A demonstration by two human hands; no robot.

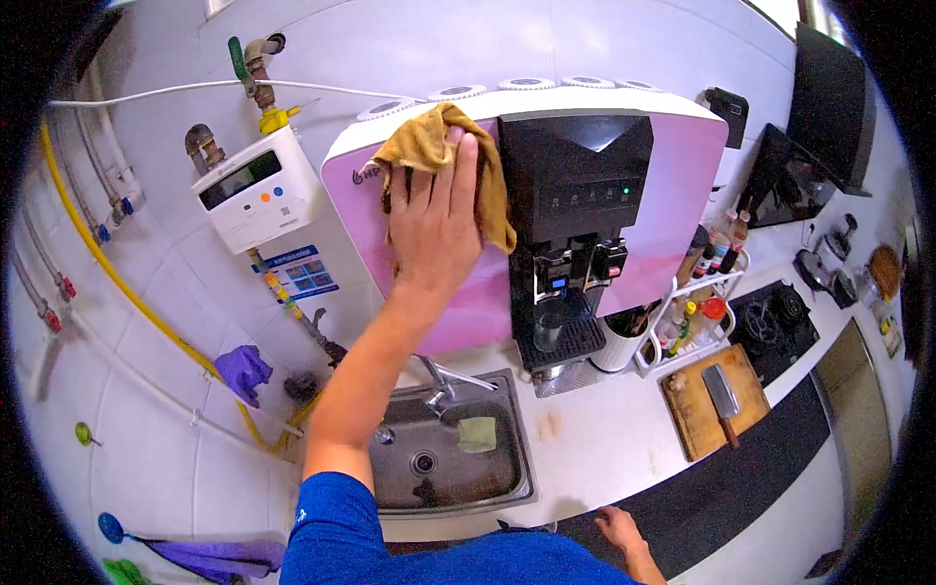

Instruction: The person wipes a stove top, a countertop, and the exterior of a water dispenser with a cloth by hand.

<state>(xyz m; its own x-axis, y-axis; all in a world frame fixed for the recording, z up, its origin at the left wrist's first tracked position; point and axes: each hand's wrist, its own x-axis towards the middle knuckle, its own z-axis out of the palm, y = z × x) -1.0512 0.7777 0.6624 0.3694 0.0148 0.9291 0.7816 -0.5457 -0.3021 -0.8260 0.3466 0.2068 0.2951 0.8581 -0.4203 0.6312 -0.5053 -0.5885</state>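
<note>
My left hand (436, 229) is raised and presses a mustard-yellow cleaning cloth (495, 195) against the pink front panel of a wall-mounted water dispenser (663, 205). The fingers point upward over the cloth, which bunches above them and hangs down on the right. Just right of the cloth is the dispenser's black centre section (575, 156), with a small green light and two spouts. Low down, my right hand (621, 531) rests by the counter's front edge on a dark mat (741, 468). Its fingers are loosely bent, and no object shows in it.
Below the dispenser is a steel sink (526, 458) with a faucet (441, 395) and a green cloth (477, 435). A cleaver (721, 392) lies on a cutting board (682, 400). Bottles fill a white rack (643, 353). A meter (255, 190) and pipes line the left wall.
</note>
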